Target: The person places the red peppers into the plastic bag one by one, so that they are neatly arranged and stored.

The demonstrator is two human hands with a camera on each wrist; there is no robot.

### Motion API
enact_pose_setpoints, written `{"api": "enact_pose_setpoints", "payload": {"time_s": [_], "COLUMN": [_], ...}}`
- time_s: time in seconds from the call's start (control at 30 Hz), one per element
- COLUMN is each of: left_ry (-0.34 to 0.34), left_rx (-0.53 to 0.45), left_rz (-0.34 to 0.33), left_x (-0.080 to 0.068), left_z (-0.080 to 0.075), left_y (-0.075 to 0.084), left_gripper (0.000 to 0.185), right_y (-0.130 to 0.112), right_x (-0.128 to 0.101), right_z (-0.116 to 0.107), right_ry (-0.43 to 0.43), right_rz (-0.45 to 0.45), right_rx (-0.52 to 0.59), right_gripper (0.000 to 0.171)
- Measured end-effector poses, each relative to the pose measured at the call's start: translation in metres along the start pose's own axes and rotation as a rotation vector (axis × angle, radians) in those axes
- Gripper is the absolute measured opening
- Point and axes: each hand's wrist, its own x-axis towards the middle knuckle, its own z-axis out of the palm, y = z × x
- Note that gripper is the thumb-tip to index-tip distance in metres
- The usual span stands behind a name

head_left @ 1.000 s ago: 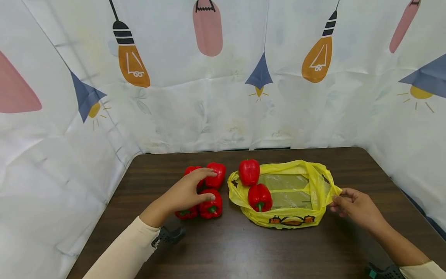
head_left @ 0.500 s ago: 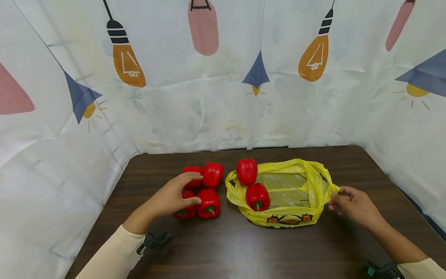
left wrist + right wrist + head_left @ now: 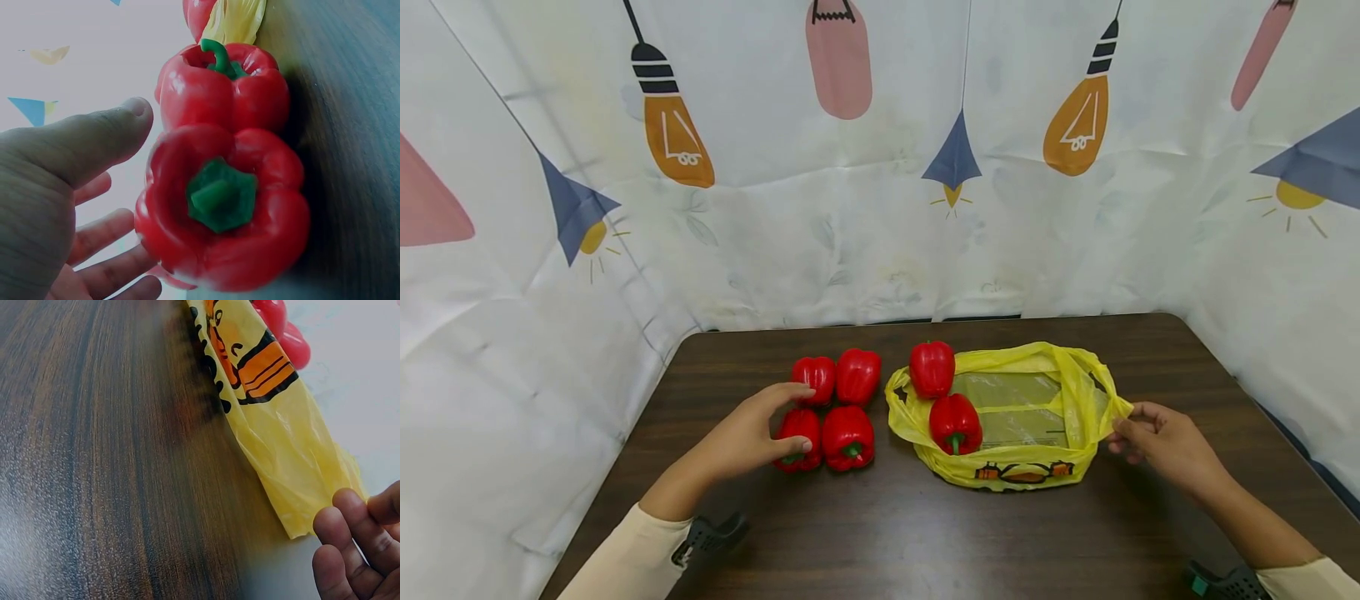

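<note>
Four red bell peppers would be counted as several: a front-left bell pepper [image 3: 799,435] sits nearest my left hand [image 3: 741,442], with other peppers [image 3: 848,437] close beside it. My left thumb and fingers are spread around its left side. In the left wrist view, that pepper [image 3: 231,250] shows its green stem, and whether the fingers [image 3: 103,234] touch it I cannot tell. My right hand [image 3: 1168,446] pinches the right corner of a yellow plastic bag [image 3: 1030,467]. Two red bell peppers [image 3: 955,423] lie at the bag's left end. The right wrist view shows the pinched bag edge [image 3: 306,494].
The dark wooden table [image 3: 917,542] has its back edge close to a printed white curtain [image 3: 850,250]. A flat greenish panel [image 3: 1011,408] shows inside the bag's opening. Dark bands sit on both wrists.
My left hand has moved left, from over the pepper group to the left side of the front-left pepper. The right hand keeps its pinch on the bag. The head view shifted slightly.
</note>
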Motion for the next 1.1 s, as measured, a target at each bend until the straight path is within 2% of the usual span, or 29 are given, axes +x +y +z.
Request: {"api": "enact_pose_setpoints", "payload": {"time_s": [0.47,0.8,1.03,1.1], "left_ry": [-0.015,-0.064,-0.091,-0.099], "left_rx": [-0.025,-0.069,-0.113,-0.118], "left_rz": [-0.066,-0.103,-0.163,-0.159], "left_x": [-0.016,-0.021,-0.023,-0.024], "left_z": [0.001,0.002,0.003,0.003], "left_y": [-0.016,-0.028,-0.030,-0.031], "left_gripper": [0.069,0.071,0.069,0.068], "right_y": [0.003,0.002,0.003,0.003], "right_x": [0.000,0.000,0.000,0.000], "right_z": [0.000,0.001,0.002,0.002], "right_ry": [-0.001,-0.008,-0.006,-0.007], "right_rz": [0.000,0.000,0.000,-0.002], "right_rx": [-0.004,0.011,0.009,0.012], "right_gripper": [0.042,0.042,0.042,0.041]}}
